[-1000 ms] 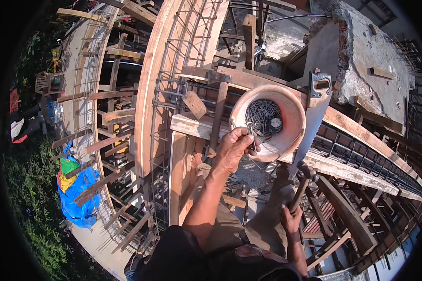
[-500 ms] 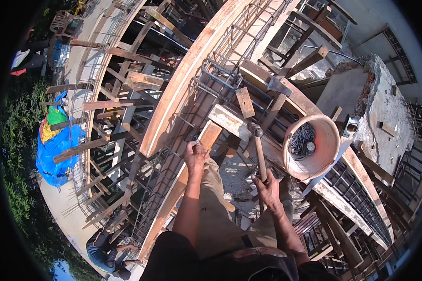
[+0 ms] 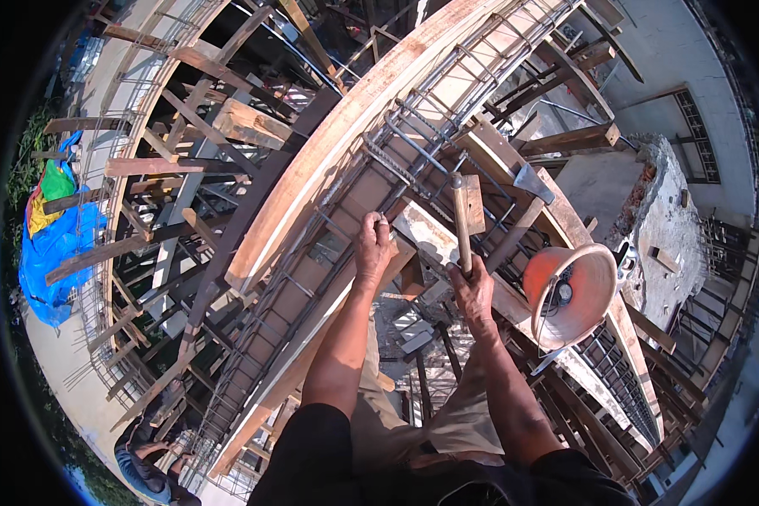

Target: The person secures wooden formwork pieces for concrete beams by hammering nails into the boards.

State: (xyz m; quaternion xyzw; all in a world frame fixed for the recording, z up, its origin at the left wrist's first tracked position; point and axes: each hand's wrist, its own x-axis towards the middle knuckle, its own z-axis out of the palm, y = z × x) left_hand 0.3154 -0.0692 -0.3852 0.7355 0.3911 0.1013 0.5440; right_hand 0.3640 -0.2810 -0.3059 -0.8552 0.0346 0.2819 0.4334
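My right hand is wrapped round the wooden handle of a hammer, whose head points away from me. The hammer stands over a whitish, worn plank and a short wood block. My left hand is closed, thumb against the fingers, beside the near end of that plank. Whatever it pinches is too small to make out. Right of the hammer, a pale orange bucket leans open toward me; a round object and dark contents show inside.
A hatchet-like metal blade lies on timber beyond the bucket. Steel reinforcement cages run beside a long curved board. Timber props and gaps surround my legs. A person works at lower left, near a blue tarp farther up.
Both hands have moved forward, the left closer to the whitish plank's end. The hammer has gone forward with my right hand. The whole view has shifted.
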